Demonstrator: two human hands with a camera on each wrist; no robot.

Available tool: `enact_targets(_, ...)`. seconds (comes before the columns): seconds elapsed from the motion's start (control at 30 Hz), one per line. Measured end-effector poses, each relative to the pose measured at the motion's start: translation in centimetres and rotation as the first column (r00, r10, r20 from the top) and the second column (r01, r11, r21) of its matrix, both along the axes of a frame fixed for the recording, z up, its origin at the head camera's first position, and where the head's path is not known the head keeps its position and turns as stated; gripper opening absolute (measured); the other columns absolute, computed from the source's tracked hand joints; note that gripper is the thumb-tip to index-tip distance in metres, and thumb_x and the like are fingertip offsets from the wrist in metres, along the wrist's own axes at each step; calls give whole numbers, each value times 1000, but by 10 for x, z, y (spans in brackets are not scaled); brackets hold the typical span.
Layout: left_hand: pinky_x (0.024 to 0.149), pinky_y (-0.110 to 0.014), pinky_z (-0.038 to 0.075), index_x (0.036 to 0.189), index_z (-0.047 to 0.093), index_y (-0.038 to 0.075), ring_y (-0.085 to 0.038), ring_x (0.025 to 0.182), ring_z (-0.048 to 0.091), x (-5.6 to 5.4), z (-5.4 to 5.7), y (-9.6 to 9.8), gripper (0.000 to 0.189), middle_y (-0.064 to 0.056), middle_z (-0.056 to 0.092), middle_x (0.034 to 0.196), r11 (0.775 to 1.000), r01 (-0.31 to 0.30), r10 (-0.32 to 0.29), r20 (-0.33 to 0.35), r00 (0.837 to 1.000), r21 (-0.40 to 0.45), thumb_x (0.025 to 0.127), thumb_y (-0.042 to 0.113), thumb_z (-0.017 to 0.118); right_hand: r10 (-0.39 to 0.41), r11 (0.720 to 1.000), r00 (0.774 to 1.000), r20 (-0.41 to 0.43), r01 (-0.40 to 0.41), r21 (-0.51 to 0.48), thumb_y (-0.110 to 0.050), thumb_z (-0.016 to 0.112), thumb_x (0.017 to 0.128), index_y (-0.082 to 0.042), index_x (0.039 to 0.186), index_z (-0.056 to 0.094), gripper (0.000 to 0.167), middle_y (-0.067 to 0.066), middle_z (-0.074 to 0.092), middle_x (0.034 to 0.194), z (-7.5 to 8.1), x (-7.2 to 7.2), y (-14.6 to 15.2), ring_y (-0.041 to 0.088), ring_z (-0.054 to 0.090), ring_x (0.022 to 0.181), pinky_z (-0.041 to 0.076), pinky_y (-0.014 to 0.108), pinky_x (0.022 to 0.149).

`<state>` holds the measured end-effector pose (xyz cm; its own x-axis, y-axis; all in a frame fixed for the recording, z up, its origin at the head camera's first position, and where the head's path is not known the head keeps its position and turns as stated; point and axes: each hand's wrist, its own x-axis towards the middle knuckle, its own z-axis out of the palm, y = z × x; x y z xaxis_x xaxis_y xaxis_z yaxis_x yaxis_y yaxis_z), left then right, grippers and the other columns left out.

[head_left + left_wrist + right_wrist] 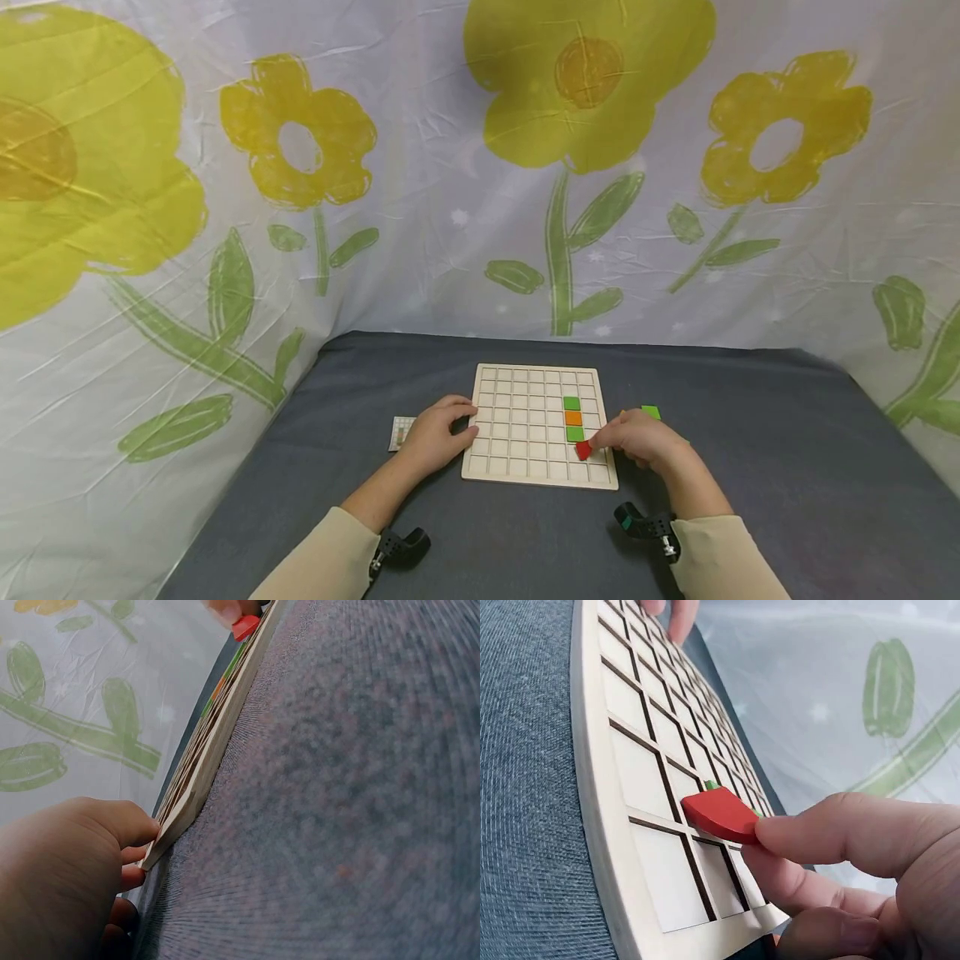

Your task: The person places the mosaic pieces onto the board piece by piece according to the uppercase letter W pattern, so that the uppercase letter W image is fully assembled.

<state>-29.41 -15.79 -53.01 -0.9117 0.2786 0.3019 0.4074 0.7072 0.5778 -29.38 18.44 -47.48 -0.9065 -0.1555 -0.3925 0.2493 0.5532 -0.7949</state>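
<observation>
A wooden grid board (517, 425) lies on the table. My left hand (435, 433) holds its left edge, with thumb and fingers at the rim in the left wrist view. Near the right side of the grid, a green square tile (572, 403), an orange tile (573, 418) and another green tile (575, 434) sit in one column. Between thumb and finger, my right hand (648, 437) pinches a red tile (724, 814), tilted over the cells just below the lower green tile. The right hand's other fingers curl beneath.
A small card with a printed grid (400, 429) lies left of the board, partly behind the left hand. Beyond the right hand, a bright green piece (651, 411) shows on the dark tablecloth (525, 542). A flowered curtain (420, 250) hangs behind the table.
</observation>
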Motion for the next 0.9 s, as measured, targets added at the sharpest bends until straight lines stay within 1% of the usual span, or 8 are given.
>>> enact_targets(0.1, 94, -47, 53, 126, 73, 7, -27, 117, 64, 0, 1, 0, 33, -5, 64, 131, 1000, 2, -2, 0, 1000, 2, 95, 20, 75, -36, 999, 999, 10, 36, 27, -17, 82, 80, -9, 76, 64, 20, -4, 34, 54, -1, 0, -3, 11, 19, 45, 18, 25, 45)
enact_targets(0.2, 96, -47, 53, 125, 73, 7, -27, 118, 63, 0, 1, 0, 33, -6, 64, 131, 1000, 5, -5, 1, 1000, 5, 95, 20, 74, -50, 997, 999, 12, 49, 54, -17, 82, 79, -14, 64, 54, 32, -4, 30, 52, 1, 2, -7, 11, 17, 45, 18, 25, 45)
enact_targets(0.27, 96, -48, 52, 125, 74, 7, -27, 119, 63, 0, 2, 0, 33, -6, 64, 131, 1000, 5, -5, 2, 1000, 6, 95, 20, 74, -51, 996, 999, 8, 50, 80, -17, 82, 79, -15, 60, 50, 37, -4, 28, 53, 3, 3, -9, 11, 17, 46, 17, 25, 45)
enact_targets(0.4, 96, -48, 52, 125, 74, 7, -27, 118, 63, 1, 2, 0, 32, -6, 64, 131, 1000, 6, -6, 6, 1000, 10, 95, 20, 74, -29, 991, 999, -33, 33, 133, -16, 82, 77, -7, 67, 61, 25, 0, 43, 63, 5, 6, -13, 14, 32, 52, 26, 27, 48)
enact_targets(0.5, 95, -48, 53, 125, 73, 6, -27, 118, 63, 1, 3, -1, 33, -6, 64, 131, 1000, 10, -10, 8, 1000, 13, 95, 20, 74, 0, 985, 997, -73, 12, 172, -17, 82, 77, 1, 76, 70, 21, 5, 58, 76, 4, 7, -14, 18, 47, 65, 38, 29, 56)
enact_targets(0.57, 95, -48, 52, 125, 73, 6, -28, 118, 63, 1, 3, -1, 33, -6, 64, 132, 1000, 13, -13, 9, 1000, 9, 96, 20, 74, 20, 980, 995, -97, -1, 198, -17, 83, 77, 1, 75, 72, 21, 5, 62, 78, 3, 7, -14, 19, 52, 72, 42, 29, 61)
enact_targets(0.77, 95, -48, 53, 126, 73, 6, -29, 118, 63, 1, 3, -1, 33, -8, 64, 132, 1000, 15, -15, 6, 1000, -3, 96, 20, 74, 44, 961, 990, -135, -5, 277, -22, 86, 77, -4, 65, 69, 28, -2, 48, 64, 0, 5, -19, 16, 43, 66, 30, 29, 58)
enact_targets(0.9, 96, -48, 53, 126, 73, 6, -28, 118, 63, 0, 2, -1, 34, -7, 64, 132, 1000, 7, -7, 5, 1000, -2, 95, 20, 74, 41, 952, 989, -140, 3, 306, -22, 88, 77, -4, 64, 69, 29, -1, 47, 63, 0, 6, -22, 17, 41, 64, 27, 29, 56)
